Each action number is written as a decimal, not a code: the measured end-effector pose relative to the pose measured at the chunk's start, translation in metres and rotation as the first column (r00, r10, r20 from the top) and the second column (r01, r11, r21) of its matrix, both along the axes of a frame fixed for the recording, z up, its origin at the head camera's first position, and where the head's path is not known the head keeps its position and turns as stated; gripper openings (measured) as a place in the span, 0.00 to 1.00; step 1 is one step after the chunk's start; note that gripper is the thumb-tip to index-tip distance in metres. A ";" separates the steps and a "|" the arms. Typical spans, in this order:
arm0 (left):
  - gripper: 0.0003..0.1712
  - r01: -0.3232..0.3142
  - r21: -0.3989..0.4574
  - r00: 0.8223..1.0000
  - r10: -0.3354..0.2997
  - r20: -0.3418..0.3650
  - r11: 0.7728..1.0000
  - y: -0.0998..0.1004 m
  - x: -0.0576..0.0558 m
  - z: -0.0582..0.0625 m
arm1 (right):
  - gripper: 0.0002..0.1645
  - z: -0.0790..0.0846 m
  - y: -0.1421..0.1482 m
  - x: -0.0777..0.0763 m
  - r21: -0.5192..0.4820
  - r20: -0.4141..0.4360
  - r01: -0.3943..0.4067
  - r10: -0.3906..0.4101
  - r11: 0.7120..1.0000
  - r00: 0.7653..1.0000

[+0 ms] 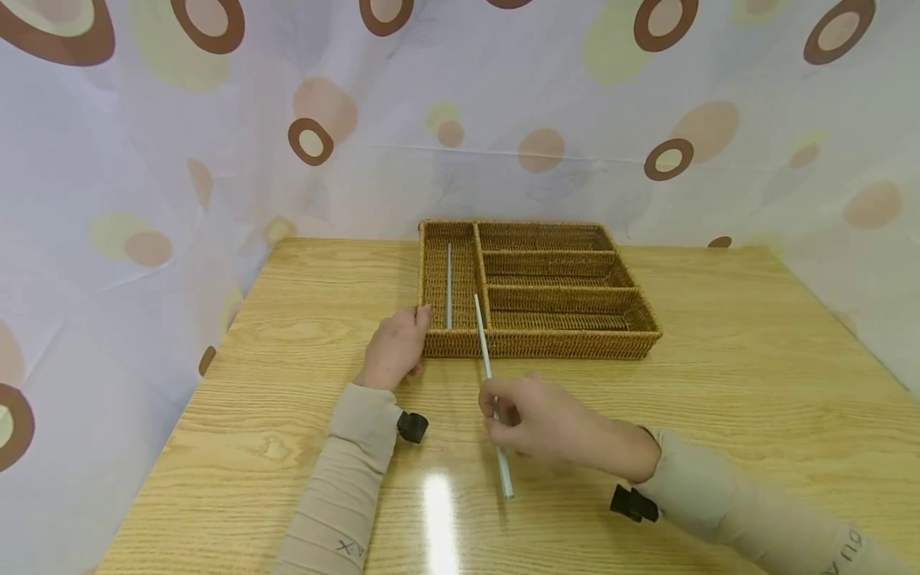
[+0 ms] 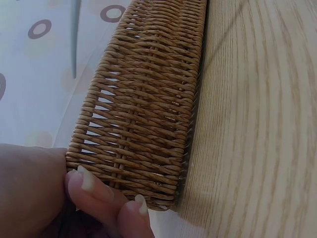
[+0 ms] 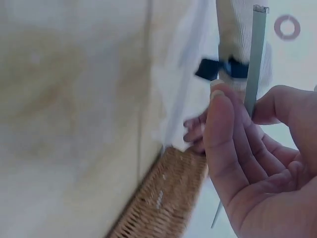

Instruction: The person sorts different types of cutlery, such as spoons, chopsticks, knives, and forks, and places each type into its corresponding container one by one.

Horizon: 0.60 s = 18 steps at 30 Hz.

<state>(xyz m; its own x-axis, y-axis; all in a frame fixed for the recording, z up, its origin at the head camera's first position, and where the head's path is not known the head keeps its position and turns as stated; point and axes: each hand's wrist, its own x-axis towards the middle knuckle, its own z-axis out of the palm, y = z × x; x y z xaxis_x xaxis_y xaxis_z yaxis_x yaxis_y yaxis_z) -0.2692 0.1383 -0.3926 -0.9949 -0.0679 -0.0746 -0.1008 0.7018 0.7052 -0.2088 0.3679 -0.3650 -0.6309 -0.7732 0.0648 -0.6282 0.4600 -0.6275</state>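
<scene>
A wicker cutlery tray [image 1: 561, 345] stands at the back of the table, with one long compartment on its left and three wide ones on its right. My left hand [image 1: 394, 349] grips its front left corner, fingertips [image 2: 101, 191] curled against the woven wall. In front of the tray, my right hand [image 1: 542, 419] pinches a slim, pale metallic chopstick [image 3: 256, 54] between thumb and fingers. Its thin end points away from me, above the tray's front rim; the thicker, square end points back toward me. A similar chopstick [image 1: 449, 287] lies lengthwise in the left compartment.
The tray stands on a light wooden table [image 1: 755, 383]. Behind it and along the sides hangs a pale curtain [image 1: 503, 96] patterned with circles. A black wrist strap [image 1: 413, 427] is on the left sleeve, another strap [image 1: 634, 503] on the right.
</scene>
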 end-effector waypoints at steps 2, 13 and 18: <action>0.31 -0.004 -0.001 1.000 0.004 0.004 1.000 0.000 0.000 0.001 | 0.06 0.005 -0.002 -0.010 -0.013 0.002 0.014 -0.014 1.000 1.000; 0.31 -0.002 -0.010 1.000 0.002 -0.016 1.000 0.000 0.000 0.001 | 0.04 0.030 -0.020 -0.066 0.067 0.032 0.081 -0.083 0.994 0.996; 0.29 -0.008 -0.014 1.000 0.008 -0.020 1.000 0.000 0.000 0.000 | 0.07 0.034 -0.030 -0.088 0.131 0.008 0.086 -0.087 0.988 0.996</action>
